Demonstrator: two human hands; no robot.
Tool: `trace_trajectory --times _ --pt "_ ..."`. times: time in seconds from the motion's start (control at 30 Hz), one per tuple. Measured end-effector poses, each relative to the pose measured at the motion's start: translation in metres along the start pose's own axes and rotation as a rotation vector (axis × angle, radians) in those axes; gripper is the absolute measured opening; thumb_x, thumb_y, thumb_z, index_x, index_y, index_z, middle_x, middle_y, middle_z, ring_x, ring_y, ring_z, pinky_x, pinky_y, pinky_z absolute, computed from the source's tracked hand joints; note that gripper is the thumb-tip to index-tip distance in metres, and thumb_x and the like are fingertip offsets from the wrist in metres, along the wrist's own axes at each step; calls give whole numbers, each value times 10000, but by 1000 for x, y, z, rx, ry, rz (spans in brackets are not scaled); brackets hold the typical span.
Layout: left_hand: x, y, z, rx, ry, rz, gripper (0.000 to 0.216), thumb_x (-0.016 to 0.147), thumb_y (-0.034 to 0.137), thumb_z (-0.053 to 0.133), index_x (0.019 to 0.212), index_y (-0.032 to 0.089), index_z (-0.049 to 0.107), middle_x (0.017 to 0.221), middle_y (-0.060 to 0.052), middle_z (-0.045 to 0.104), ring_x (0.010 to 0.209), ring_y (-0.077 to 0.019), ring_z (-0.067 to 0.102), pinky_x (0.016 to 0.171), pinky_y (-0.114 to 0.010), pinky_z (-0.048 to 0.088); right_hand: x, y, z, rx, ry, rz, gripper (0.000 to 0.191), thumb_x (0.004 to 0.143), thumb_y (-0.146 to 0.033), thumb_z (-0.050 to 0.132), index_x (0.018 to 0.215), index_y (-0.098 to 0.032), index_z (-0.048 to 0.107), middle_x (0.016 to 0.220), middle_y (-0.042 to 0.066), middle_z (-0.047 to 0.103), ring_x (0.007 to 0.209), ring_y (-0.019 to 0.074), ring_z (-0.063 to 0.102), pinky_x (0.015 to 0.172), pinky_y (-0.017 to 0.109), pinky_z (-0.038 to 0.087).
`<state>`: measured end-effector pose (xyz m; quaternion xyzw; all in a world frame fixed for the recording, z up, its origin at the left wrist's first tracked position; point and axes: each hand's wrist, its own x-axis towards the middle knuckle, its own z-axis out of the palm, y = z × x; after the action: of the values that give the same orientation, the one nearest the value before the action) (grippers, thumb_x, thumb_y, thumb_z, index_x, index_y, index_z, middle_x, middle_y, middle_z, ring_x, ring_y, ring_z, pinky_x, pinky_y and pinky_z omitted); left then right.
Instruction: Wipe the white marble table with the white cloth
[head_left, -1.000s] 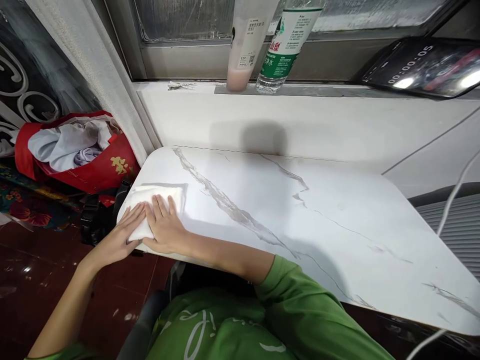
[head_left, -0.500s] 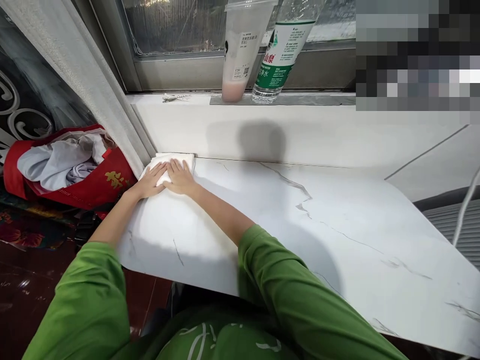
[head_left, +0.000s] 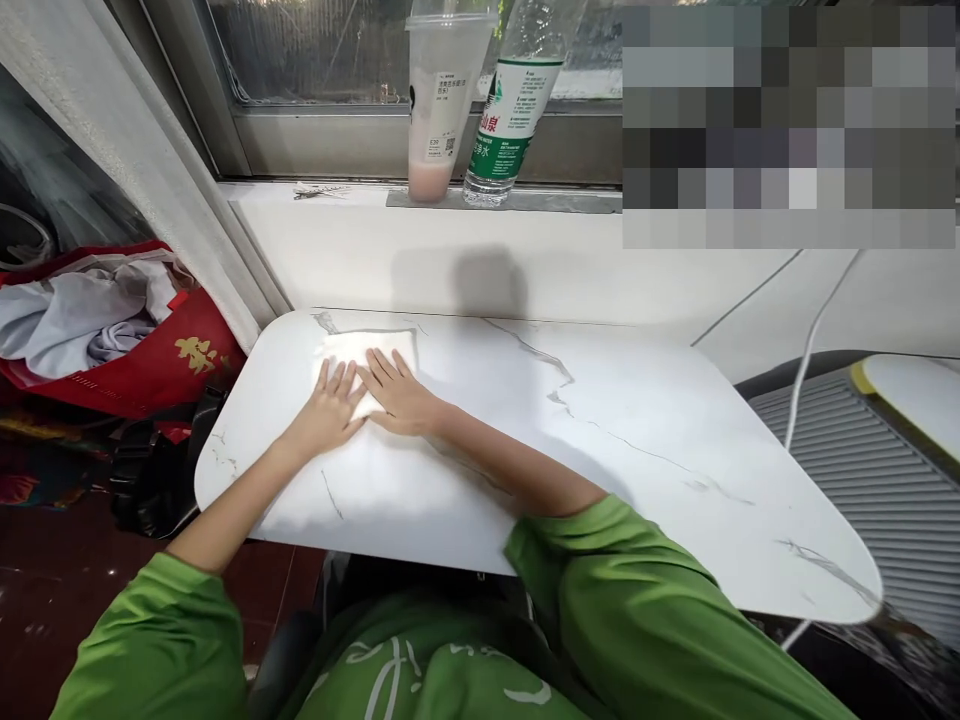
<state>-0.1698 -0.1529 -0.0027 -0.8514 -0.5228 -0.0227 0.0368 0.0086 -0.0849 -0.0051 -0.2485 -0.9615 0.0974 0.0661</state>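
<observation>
A folded white cloth (head_left: pixel 375 345) lies flat on the white, marble-patterned table (head_left: pixel 637 400), toward its far left part. My left hand (head_left: pixel 330 410) rests on the near left side of the cloth, palm down with fingers stretched out. Beside it, my right hand (head_left: pixel 397 392) presses flat on the cloth's near right side, its fingers spread. The fingertips of both hands nearly meet. Much of the cloth's near part is hidden under them.
A plastic cup (head_left: pixel 435 120) with a pink drink and a green-labelled water bottle (head_left: pixel 510 130) stand on the windowsill. Left of the table is a red bag (head_left: pixel 150 350) of clothes beside a pale curtain (head_left: pixel 142 150). A white cable (head_left: pixel 802 370) hangs at the right.
Both hands and the cloth have moved from the table's far left corner rightward and nearer to me. The camera view has shifted right, showing more of the table's right end.
</observation>
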Motion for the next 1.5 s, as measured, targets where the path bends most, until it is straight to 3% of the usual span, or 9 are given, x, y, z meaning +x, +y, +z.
trace_trajectory --times 0.23,0.37,0.57,0.73,0.87,1.0,1.23,1.4,1.5 --pt "-34 121 0 -123 3 223 667 889 390 503 1433 33 355 1520 -294 270 1455 -393 118 1150 -657 173 -146 -49 -6 2 2 64 860 831 -405 485 1497 59 204 1570 289 114 1469 387 -24 1160 647 97" --pt "-38 162 1 -138 12 300 757 859 435 542 1464 41 314 1516 -301 270 1445 -399 146 1155 -645 179 -197 -61 -4 24 23 154 910 821 -439 504 1544 -40 122 1590 215 93 1479 337 -39 1170 640 127" --pt "8 151 1 -43 -38 324 741 889 450 530 1431 -18 342 1500 -334 271 1439 -413 167 1162 -589 186 -182 -19 -7 -23 8 206 885 808 -406 507 1514 21 189 1585 242 117 1486 336 28 1183 587 115" --pt "103 121 13 -57 -24 234 701 909 405 494 1447 -11 325 1526 -309 236 1455 -389 153 1169 -572 146 -136 68 -21 -66 -32 295 827 806 -368 480 1488 40 250 1576 261 176 1482 333 120 1188 542 84" --pt "184 100 19 -95 -33 212 672 912 384 481 1472 49 321 1559 -256 212 1468 -354 147 1176 -544 134 -108 136 -31 -49 73 425 775 804 -325 454 1487 -6 277 1585 216 218 1480 299 154 1194 497 89" --pt "222 95 17 -104 -56 145 634 932 377 460 1473 70 339 1569 -244 202 1473 -341 138 1190 -503 109 -96 168 -37 1 127 478 718 790 -258 426 1469 -47 324 1574 188 271 1472 267 192 1193 475 113" --pt "200 126 9 -41 -113 151 608 960 352 408 1473 37 327 1555 -283 200 1468 -361 131 1180 -526 100 -126 154 -33 -20 86 417 701 810 -254 390 1476 -60 291 1592 190 218 1483 280 151 1197 513 90" --pt "149 185 1 10 -84 232 655 927 407 473 1425 -7 378 1500 -316 304 1433 -398 241 1150 -565 169 -199 116 -21 -56 49 322 751 865 -377 401 1508 -42 207 1605 206 137 1492 299 82 1199 513 81" --pt "106 228 1 33 -37 310 703 919 492 471 1410 -6 393 1472 -334 341 1404 -430 293 1125 -592 194 -253 76 -13 -69 129 231 802 879 -455 396 1540 -104 107 1621 161 93 1495 289 49 1193 543 102"
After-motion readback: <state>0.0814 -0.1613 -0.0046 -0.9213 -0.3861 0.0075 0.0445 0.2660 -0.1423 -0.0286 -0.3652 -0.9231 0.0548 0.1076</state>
